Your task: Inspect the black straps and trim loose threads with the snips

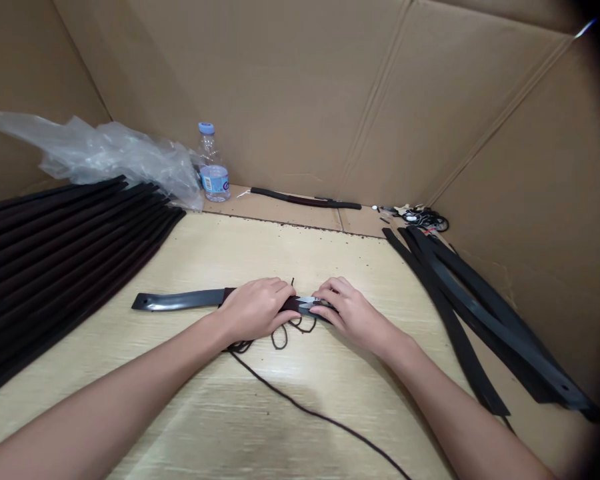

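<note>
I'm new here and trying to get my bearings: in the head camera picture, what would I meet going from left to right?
Stack of dark strips → water bottle → left hand holding down a dark strap → right hand gripping thread snips → loose black strips.

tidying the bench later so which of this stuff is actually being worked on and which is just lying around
In hand:
flat dark strip, under the left hand
snips, in the right hand
dark cord, looped by the hands

Lying about:
stack of black strips, left
loose black strips, right
water bottle
plastic bag
</note>
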`<control>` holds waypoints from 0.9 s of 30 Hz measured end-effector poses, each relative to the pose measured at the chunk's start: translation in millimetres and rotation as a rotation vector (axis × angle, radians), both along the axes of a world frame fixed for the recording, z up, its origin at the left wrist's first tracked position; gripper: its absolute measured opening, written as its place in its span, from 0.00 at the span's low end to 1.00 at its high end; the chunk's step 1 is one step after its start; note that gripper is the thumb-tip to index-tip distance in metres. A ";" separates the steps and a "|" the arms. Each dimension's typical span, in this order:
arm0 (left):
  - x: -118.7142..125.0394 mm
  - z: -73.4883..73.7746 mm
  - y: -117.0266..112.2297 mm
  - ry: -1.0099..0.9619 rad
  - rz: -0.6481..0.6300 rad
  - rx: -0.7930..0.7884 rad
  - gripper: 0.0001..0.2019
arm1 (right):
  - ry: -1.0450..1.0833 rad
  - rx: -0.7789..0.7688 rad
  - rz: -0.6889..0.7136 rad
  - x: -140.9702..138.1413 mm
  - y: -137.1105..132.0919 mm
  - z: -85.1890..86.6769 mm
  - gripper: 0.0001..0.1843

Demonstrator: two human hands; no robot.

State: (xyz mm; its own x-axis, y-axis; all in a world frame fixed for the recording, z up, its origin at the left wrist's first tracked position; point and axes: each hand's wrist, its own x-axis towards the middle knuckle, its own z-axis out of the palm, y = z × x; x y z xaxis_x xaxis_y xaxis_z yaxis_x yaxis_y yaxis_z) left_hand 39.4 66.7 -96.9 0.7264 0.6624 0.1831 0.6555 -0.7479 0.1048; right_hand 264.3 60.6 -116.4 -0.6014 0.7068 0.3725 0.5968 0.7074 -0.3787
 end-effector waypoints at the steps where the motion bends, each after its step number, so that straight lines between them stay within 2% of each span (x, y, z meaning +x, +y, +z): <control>1: -0.1 0.0 -0.1 -0.001 0.001 0.001 0.13 | -0.004 0.006 -0.001 -0.7 -0.1 -0.7 0.12; 7: -0.7 -1.3 -0.8 0.009 -0.001 0.010 0.14 | -0.018 -0.006 0.015 -5.0 1.6 0.2 0.14; 13: 2.1 -4.4 0.4 0.014 -0.047 0.030 0.14 | -0.043 -0.156 0.147 -0.2 9.9 21.8 0.13; 17: 2.5 -5.0 0.1 0.018 -0.073 0.035 0.14 | -0.047 -0.188 0.176 -0.9 11.8 29.6 0.13; 20: 1.6 -4.8 -0.4 0.010 -0.095 0.052 0.14 | -0.041 -0.206 0.164 -3.7 7.6 27.8 0.13; 27: 1.1 -5.1 -0.3 -0.017 -0.110 0.056 0.15 | -0.034 -0.222 -0.009 2.7 -12.5 15.7 0.14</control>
